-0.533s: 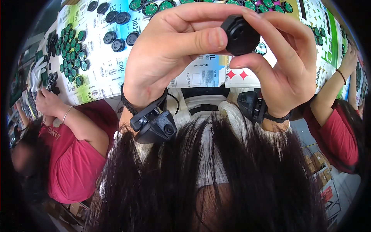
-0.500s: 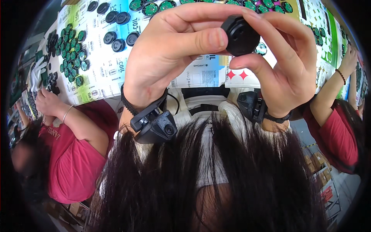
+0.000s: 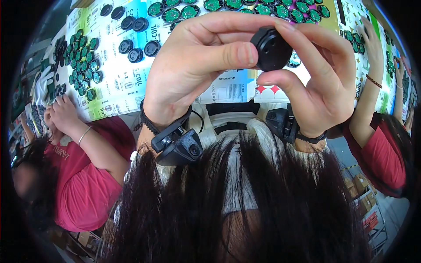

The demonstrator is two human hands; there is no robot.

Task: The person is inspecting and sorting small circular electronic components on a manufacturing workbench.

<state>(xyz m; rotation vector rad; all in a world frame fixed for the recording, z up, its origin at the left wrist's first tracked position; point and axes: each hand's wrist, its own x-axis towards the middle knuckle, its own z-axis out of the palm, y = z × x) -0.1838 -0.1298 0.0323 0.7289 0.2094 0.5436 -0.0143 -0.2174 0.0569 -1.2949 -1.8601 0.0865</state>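
A small black round housing (image 3: 275,51) with a faceted rim and small holes in its face is held up above the table. My left hand (image 3: 188,65) pinches it from the left, the thumb at its side and the index finger reaching over its top. From the right, my right hand (image 3: 326,83) steadies it with a finger along the upper right edge. The right thumb is just below the housing; whether it touches cannot be made out. Both wrists carry black strapped-on devices (image 3: 182,147). The back of the housing is hidden.
Printed cardboard sheets (image 3: 125,94) cover the table. Several black round caps (image 3: 135,55) lie to the left. Green circuit boards in black rings form groups at the far left (image 3: 83,63), top (image 3: 263,9) and right. Co-workers in red sleeves sit left (image 3: 90,193) and right (image 3: 379,149).
The black housing and my hands have shifted slightly downward, the housing tilting a little. The right co-worker's hand has reached up toward the boards; the left co-worker's hands have moved slightly.
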